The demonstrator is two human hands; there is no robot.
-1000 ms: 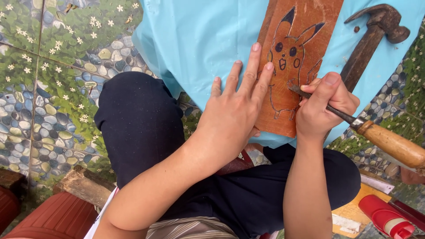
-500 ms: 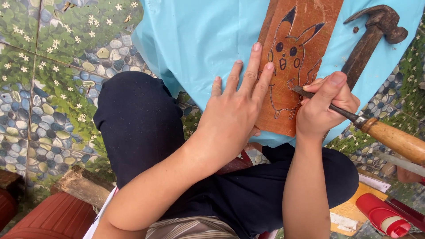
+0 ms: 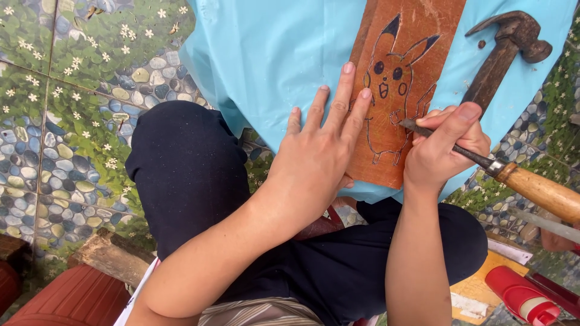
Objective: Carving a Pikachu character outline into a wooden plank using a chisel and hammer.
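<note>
— Surface? 
— Pebble-patterned tiled floor (image 3: 72,133); light blue sheet (image 3: 272,48) under a wooden board (image 3: 411,36). 
— Hands? 
— Left hand (image 3: 320,157) flat, fingers spread on the board's edge; right hand (image 3: 444,151) grips a chisel (image 3: 501,172), tip on the drawn figure. Hammer (image 3: 501,51) beside.

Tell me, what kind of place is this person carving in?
Probably a home floor or patio used as a makeshift carving spot. The person sits on floor tiles printed with pebbles and flowers, with a wooden board on a blue sheet and a hammer beside it.
</note>
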